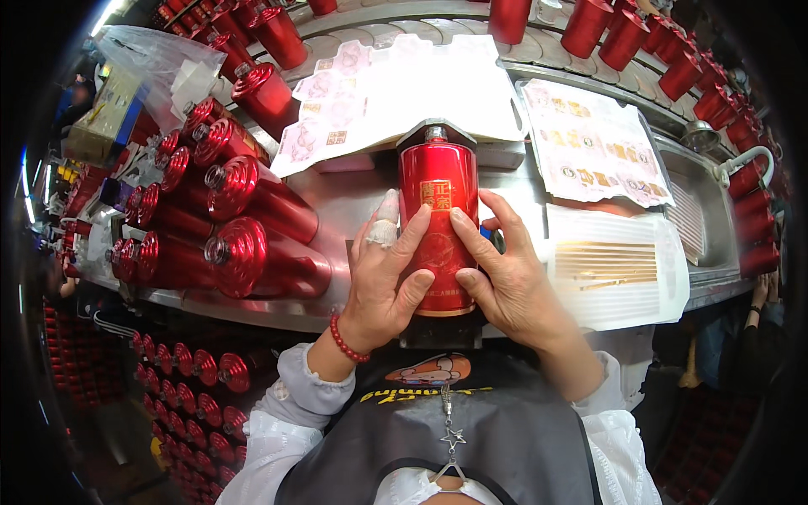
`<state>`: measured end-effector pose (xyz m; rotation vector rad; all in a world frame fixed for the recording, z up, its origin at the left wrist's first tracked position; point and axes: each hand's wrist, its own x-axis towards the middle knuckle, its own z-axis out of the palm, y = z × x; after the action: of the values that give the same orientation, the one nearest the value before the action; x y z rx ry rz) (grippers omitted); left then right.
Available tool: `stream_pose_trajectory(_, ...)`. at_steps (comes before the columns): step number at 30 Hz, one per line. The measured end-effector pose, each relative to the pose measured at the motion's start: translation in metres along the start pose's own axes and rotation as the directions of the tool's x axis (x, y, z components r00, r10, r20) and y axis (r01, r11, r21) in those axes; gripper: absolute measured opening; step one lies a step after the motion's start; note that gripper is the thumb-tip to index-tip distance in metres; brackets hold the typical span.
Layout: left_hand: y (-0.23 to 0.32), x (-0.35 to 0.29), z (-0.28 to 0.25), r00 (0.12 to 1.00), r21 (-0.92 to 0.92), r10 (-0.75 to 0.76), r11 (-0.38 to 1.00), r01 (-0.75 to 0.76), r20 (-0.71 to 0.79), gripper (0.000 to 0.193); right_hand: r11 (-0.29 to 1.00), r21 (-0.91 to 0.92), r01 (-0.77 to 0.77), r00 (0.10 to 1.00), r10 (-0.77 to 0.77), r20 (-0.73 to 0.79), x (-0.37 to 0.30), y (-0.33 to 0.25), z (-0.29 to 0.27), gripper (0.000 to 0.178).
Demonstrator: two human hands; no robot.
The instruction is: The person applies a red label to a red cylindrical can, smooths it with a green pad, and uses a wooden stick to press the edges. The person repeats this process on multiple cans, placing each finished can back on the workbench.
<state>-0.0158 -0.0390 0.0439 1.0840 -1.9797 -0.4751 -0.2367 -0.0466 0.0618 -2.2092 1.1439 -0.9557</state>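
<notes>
A glossy red bottle (439, 246) with a clear glass neck lies in front of me, neck pointing away, in a dark holder (412, 135). A square gold-framed label (435, 195) sits on its upper front. My left hand (380, 268), a white wrap on one finger and red beads at its wrist, grips the bottle's left side with thumb and index finger on the surface. On the right side my right hand (507, 278) does likewise, fingertips just below the label. The undersides of the fingers are hidden.
Several red bottles (269, 261) stand close on the left. Label sheets (421, 88) lie beyond the holder, with another sheet (589, 143) and a gold-striped sheet (619, 265) on the right. A sink (715, 227) borders the right side; a conveyor (396, 18) carrying bottles runs behind.
</notes>
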Motion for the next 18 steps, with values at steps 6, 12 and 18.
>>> stream_pose_trajectory(6,0.002,0.002,0.000,1.000,0.042,0.012,0.999,-0.012,0.005,0.062,1.000,0.000,-0.002,1.000,0.002,0.021,0.000,0.004,-0.003,0.060)
stream_pose_trajectory(12,0.000,0.005,-0.001,1.000,0.049,0.025,0.999,-0.025,-0.013,0.064,1.000,0.013,0.012,1.000,-0.012,0.003,0.004,0.001,-0.005,0.062)
stream_pose_trajectory(18,-0.001,0.012,-0.002,0.999,0.104,0.043,0.994,-0.043,0.003,0.066,0.999,-0.032,0.029,1.000,-0.029,0.000,0.010,0.005,-0.003,0.062)
